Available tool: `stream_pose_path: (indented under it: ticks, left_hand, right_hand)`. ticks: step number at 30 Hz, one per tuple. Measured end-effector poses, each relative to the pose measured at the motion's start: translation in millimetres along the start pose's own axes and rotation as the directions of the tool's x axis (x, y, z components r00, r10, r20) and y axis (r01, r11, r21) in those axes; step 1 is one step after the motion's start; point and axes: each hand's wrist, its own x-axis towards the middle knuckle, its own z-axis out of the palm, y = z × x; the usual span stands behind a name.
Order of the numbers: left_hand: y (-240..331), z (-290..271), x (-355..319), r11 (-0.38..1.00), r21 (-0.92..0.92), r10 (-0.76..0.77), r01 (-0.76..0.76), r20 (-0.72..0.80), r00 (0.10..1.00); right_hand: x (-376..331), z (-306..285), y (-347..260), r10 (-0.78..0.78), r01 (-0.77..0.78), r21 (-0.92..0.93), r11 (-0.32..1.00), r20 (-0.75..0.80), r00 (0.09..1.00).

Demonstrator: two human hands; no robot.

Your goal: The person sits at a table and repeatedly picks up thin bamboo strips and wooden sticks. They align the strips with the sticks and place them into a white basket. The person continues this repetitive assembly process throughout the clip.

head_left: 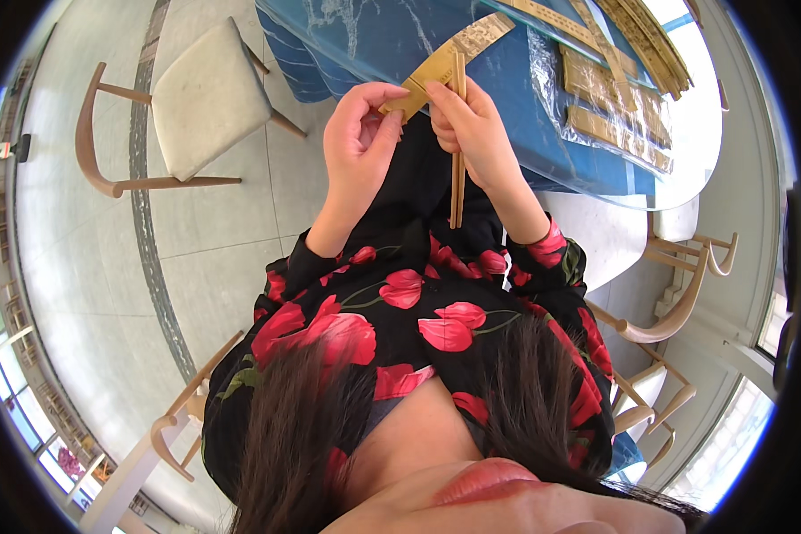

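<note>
Over my lap, at the edge of the table, my left hand [365, 125] pinches the near end of a wide, flat, golden-brown strip [458, 49] that looks like wood or bamboo. Its far end slants up to the right over the table. My right hand [473, 129] is closed around a narrow pair of brown sticks [457, 191], held lengthwise and poking out above and below the fist. The right thumb and fingertip meet close to the wide strip; whether they press on it I cannot tell.
A glass-topped table with a blue cloth [543, 133] lies ahead to the right. On it are clear plastic packs of brown slats [596, 84], a long bundle of strips [650, 40] and loose strips [556, 22]. A pale-seated wooden chair [209, 102] stands left, another chair [676, 285] right.
</note>
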Motion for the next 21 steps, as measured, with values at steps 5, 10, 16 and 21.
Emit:
stream_pose_path:
  ticks: [5,10,16,21]
  left_hand:
    - [-21.2,9.0,-14.9,0.993,-0.094,-0.075,0.065,-0.104,0.992]
    - [-26.1,24.0,-25.9,0.998,0.068,0.018,-0.008,-0.159,0.987]
    - [-29.3,36.1,-31.2,0.958,0.282,0.105,-0.058,-0.155,0.982]
    - [-28.0,38.6,-32.2,0.953,0.303,0.069,-0.020,-0.153,0.986]
  right_hand:
    - [-16.2,1.7,29.8,0.044,-0.044,-0.105,0.993,-0.007,0.999]
    - [-21.8,6.4,57.9,-0.131,0.092,-0.275,0.957,-0.127,0.983]
    - [-21.0,-0.1,52.4,-0.130,0.093,-0.201,0.975,-0.182,0.975]
    - [-30.4,-2.8,37.7,0.057,-0.047,0.103,0.994,-0.094,0.994]
